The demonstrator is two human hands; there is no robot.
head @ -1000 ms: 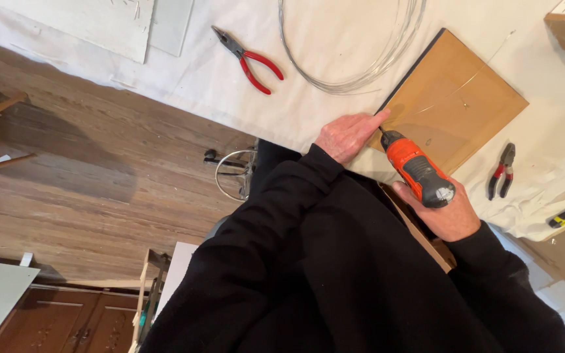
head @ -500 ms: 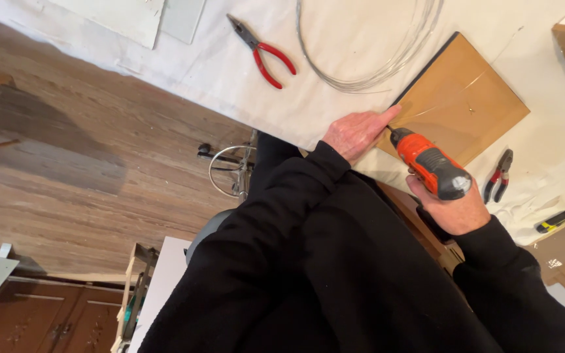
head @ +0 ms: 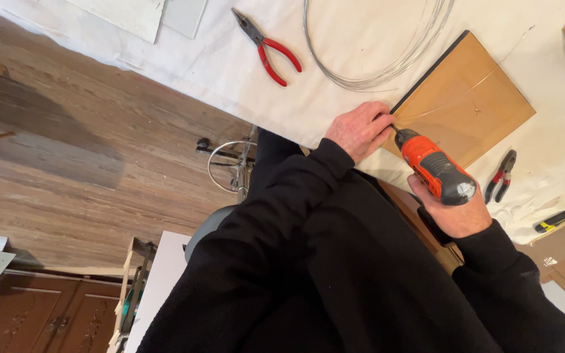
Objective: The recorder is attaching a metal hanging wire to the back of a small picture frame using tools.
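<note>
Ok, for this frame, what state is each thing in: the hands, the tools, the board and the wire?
Left hand: resting on the board's corner, at the driver's tip.
Right hand: gripping the orange driver.
Orange driver: tip against the board's corner.
Brown board: flat on the white cloth, a thin wire across it.
Red pliers: lying loose, handles slightly apart.
Wire coil: coiled, lying free.
Small pliers: lying unused.
</note>
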